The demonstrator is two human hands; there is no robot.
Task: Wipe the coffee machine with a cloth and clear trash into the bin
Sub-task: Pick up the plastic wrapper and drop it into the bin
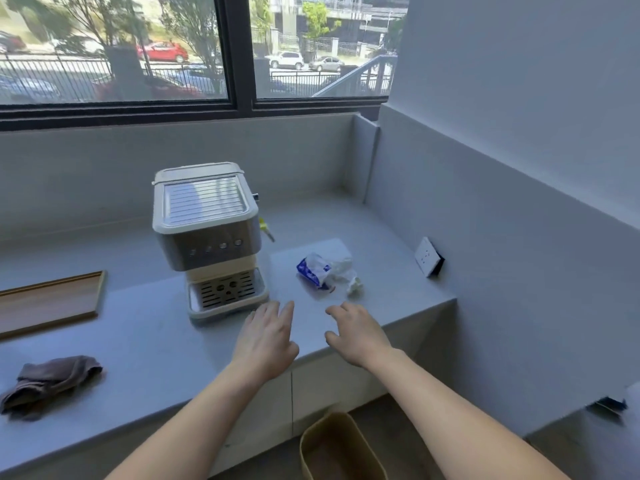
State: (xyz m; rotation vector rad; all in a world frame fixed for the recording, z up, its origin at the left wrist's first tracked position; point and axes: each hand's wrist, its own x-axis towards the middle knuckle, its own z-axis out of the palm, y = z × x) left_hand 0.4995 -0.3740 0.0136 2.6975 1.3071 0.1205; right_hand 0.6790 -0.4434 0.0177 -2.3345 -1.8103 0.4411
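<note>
Below, bin (341, 448) (apparently empty); trash (329, 273) on counter (156, 341).

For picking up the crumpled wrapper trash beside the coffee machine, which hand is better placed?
Right. The right hand is open just in front of the wrapper trash, and the bin sits below on that side. The left hand is nearer the coffee machine.

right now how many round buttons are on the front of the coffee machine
4, in a row across the coffee machine front panel: buttons at and. Its sides are hidden.
</note>
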